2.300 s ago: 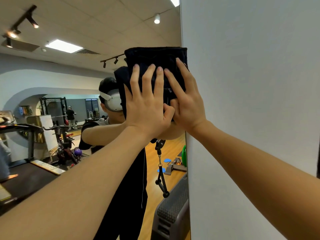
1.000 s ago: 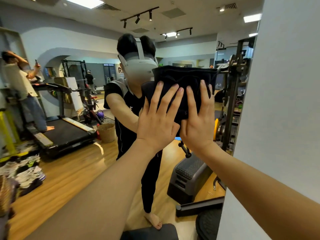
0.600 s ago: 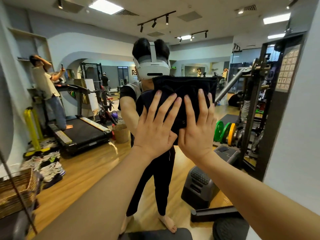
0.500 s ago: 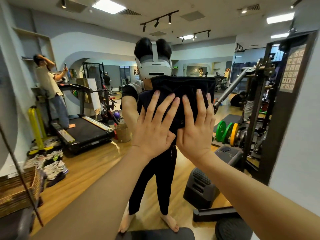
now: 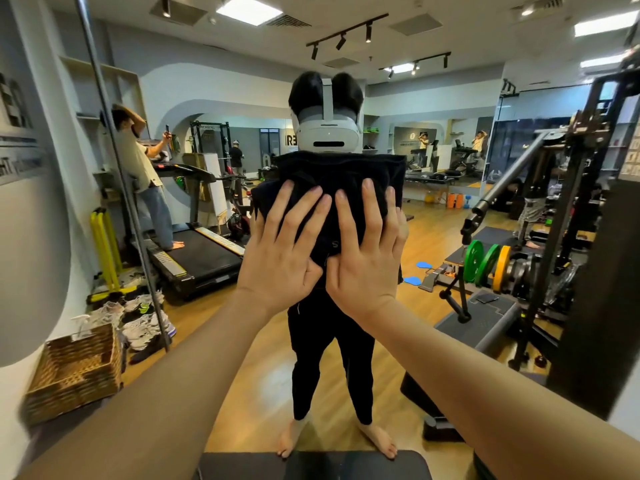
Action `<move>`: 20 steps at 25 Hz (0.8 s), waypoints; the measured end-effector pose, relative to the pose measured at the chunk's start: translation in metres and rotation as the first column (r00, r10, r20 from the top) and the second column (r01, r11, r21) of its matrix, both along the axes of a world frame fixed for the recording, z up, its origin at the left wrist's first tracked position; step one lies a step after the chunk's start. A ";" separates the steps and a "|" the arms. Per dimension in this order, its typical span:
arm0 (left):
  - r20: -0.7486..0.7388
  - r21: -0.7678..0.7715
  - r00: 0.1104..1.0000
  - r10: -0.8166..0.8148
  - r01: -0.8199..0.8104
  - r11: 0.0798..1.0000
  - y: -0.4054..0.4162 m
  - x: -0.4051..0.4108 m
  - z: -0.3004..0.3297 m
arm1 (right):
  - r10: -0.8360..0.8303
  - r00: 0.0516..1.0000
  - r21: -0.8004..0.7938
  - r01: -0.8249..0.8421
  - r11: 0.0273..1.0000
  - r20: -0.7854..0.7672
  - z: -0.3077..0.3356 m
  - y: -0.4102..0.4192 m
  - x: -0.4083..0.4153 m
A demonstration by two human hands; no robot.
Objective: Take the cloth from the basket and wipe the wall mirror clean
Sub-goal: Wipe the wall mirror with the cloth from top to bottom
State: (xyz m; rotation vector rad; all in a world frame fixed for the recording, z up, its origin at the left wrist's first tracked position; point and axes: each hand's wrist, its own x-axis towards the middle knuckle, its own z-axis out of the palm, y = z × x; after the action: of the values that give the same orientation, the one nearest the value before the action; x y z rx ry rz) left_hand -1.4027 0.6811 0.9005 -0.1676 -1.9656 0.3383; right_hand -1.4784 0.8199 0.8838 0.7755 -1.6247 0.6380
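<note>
A black cloth (image 5: 341, 178) lies folded flat against the wall mirror (image 5: 433, 223), at about chest height of my reflection. My left hand (image 5: 282, 252) and my right hand (image 5: 367, 252) sit side by side on its lower half. Both palms press it to the glass with fingers spread and pointing up. The cloth's upper edge sits just under the reflected headset. A woven wicker basket (image 5: 74, 374) stands at the lower left by the wall.
The mirror reflects a gym: a treadmill (image 5: 197, 258) with a person on it, shoes on the floor, a weight machine (image 5: 540, 258) with coloured plates. A dark padded edge (image 5: 311, 465) lies just below me. A dark slanted bar (image 5: 119, 168) runs down the left.
Both hands have slid the cloth leftward across the glass, from the mirror's right edge by the white wall to its middle, and slightly down. The view has turned left with them.
</note>
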 end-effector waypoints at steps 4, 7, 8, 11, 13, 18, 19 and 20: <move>-0.021 -0.015 1.000 0.016 -0.016 1.000 -0.048 0.026 0.003 | 0.023 0.999 0.010 -0.024 1.000 0.031 0.001 -0.048 0.026; -0.024 -0.046 1.000 0.021 -0.022 0.999 -0.080 0.040 0.005 | 0.030 0.999 0.018 -0.031 0.999 0.043 0.002 -0.076 0.040; -0.020 -0.047 1.000 0.023 -0.024 0.999 -0.091 0.044 0.005 | 0.026 0.999 0.021 -0.027 0.999 0.040 0.003 -0.086 0.045; -0.028 -0.026 0.999 0.039 -0.040 0.999 -0.119 0.060 0.004 | 0.012 1.000 0.044 -0.013 0.999 0.024 0.005 -0.112 0.059; -0.029 -0.019 0.999 0.046 -0.047 0.999 -0.138 0.071 0.002 | 0.000 1.000 0.070 -0.001 0.998 0.017 0.005 -0.131 0.069; -0.047 0.028 0.998 0.051 -0.049 0.998 -0.172 0.092 -0.015 | -0.018 1.000 0.119 0.017 0.993 0.004 -0.005 -0.164 0.088; -0.055 0.047 0.997 0.047 -0.045 0.998 -0.175 0.094 -0.022 | -0.014 1.000 0.140 0.015 0.990 -0.009 -0.010 -0.167 0.088; -0.060 0.063 0.997 0.041 -0.037 0.997 -0.176 0.095 -0.032 | -0.004 1.000 0.163 0.008 0.987 -0.025 -0.017 -0.168 0.088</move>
State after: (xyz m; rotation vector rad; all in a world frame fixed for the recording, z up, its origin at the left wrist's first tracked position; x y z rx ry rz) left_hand -1.3078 0.5049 0.8685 -0.0779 -1.9181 0.3043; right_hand -1.3907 0.6523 0.8671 0.8934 -1.6711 0.4937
